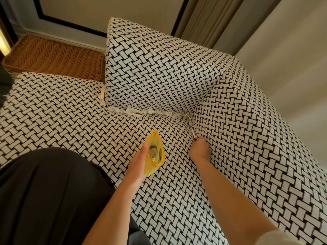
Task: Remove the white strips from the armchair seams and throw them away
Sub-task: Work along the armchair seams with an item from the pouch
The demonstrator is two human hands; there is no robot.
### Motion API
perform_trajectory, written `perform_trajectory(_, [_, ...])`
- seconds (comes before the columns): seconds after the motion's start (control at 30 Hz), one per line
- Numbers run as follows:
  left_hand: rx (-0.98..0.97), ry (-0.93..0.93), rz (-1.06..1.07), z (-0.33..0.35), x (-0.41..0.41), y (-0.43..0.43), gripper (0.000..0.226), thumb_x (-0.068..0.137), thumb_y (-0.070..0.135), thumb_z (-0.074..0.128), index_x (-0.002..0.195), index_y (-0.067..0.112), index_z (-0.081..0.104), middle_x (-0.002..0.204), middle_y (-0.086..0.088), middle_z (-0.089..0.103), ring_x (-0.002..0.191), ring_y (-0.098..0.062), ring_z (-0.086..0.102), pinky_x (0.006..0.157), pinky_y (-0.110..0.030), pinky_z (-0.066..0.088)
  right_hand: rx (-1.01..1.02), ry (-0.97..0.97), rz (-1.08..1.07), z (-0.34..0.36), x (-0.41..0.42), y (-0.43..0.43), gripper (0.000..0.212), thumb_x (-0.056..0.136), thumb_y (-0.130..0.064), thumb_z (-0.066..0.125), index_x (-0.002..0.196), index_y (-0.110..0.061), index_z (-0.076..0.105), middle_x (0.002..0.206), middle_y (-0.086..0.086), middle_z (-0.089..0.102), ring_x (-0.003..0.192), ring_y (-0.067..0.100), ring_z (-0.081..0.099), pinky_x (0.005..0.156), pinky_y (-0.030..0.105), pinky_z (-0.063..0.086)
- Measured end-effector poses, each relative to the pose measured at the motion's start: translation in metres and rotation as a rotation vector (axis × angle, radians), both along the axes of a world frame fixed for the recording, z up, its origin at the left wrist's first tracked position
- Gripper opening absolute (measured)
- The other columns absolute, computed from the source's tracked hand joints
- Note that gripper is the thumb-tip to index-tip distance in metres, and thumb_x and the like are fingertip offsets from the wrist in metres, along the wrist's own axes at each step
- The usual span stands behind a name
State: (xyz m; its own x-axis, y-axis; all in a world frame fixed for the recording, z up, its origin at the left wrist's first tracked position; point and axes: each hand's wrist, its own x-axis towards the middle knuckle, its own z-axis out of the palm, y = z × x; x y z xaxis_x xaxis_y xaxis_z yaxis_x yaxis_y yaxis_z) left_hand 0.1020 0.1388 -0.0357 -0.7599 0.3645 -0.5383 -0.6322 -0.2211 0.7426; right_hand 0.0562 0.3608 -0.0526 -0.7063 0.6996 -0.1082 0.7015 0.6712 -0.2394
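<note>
The armchair [159, 71] is covered in a black-and-white woven pattern. A crumpled white strip [139, 111] lies tucked along the seam under the back cushion, and another strip [102, 95] runs up the cushion's left corner. A third strip [192, 127] sits in the seam by the right armrest. My right hand [200, 147] reaches into that seam and pinches the strip's lower end. My left hand [139, 161] holds an open yellow pouch [155, 153] with small items inside, above the seat.
A brown wicker tray [56, 59] sits behind the seat at the left. A beige curtain [212, 18] and wall stand behind the armchair. A dark garment [44, 191] covers the lower left of the view.
</note>
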Motion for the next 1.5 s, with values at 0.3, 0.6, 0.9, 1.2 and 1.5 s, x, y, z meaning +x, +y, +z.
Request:
perform_trajectory(0.3, [-0.027, -0.008, -0.001, 0.001, 0.000, -0.001, 0.086, 0.064, 0.069, 0.035, 0.136, 0.022, 0.040, 0.131, -0.005, 0.050, 0.117, -0.023, 0.048, 0.096, -0.040, 0.040, 0.028, -0.161, 0.103, -0.002, 0.009, 0.017, 0.032, 0.097, -0.027, 0.041, 0.103, -0.003, 0.060, 0.084, 0.008, 0.058, 0.071, 0.023, 0.055, 0.057, 0.028, 0.042])
perform_trajectory(0.6, [-0.031, -0.002, 0.014, 0.002, 0.001, -0.001, 0.090, 0.061, 0.071, 0.038, 0.137, 0.022, 0.040, 0.135, -0.008, 0.049, 0.123, -0.026, 0.047, 0.106, -0.048, 0.036, 0.084, -0.226, 0.190, 0.008, 0.008, 0.013, 0.024, 0.097, -0.018, 0.037, 0.111, -0.008, 0.054, 0.096, 0.008, 0.060, 0.079, 0.022, 0.054, 0.063, 0.029, 0.043])
perform_trajectory(0.9, [-0.031, -0.003, 0.009, 0.003, 0.002, -0.001, 0.088, 0.064, 0.069, 0.035, 0.137, 0.021, 0.040, 0.134, -0.008, 0.049, 0.120, -0.024, 0.048, 0.101, -0.042, 0.038, 0.253, -0.102, 0.192, 0.008, 0.012, 0.002, 0.021, 0.094, -0.004, 0.041, 0.114, -0.003, 0.049, 0.093, 0.013, 0.064, 0.080, 0.027, 0.062, 0.060, 0.034, 0.049])
perform_trajectory(1.2, [-0.067, 0.030, -0.035, 0.005, -0.002, 0.001, 0.052, 0.070, 0.069, 0.034, 0.104, 0.035, 0.050, 0.118, -0.001, 0.055, 0.110, -0.022, 0.052, 0.091, -0.040, 0.043, -0.324, 0.453, 0.328, 0.058, 0.010, -0.059, 0.020, 0.098, -0.021, 0.042, 0.090, -0.009, 0.056, 0.062, -0.005, 0.050, 0.047, 0.005, 0.036, 0.043, 0.018, 0.031])
perform_trajectory(1.5, [-0.075, 0.079, -0.059, 0.001, -0.003, 0.002, 0.071, 0.065, 0.071, 0.034, 0.119, 0.026, 0.047, 0.121, -0.005, 0.055, 0.109, -0.022, 0.055, 0.082, -0.036, 0.047, -0.472, 0.491, 0.488, 0.078, 0.021, -0.075, 0.013, 0.093, -0.016, 0.051, 0.090, -0.019, 0.063, 0.059, -0.002, 0.050, 0.042, 0.002, 0.033, 0.040, 0.013, 0.028])
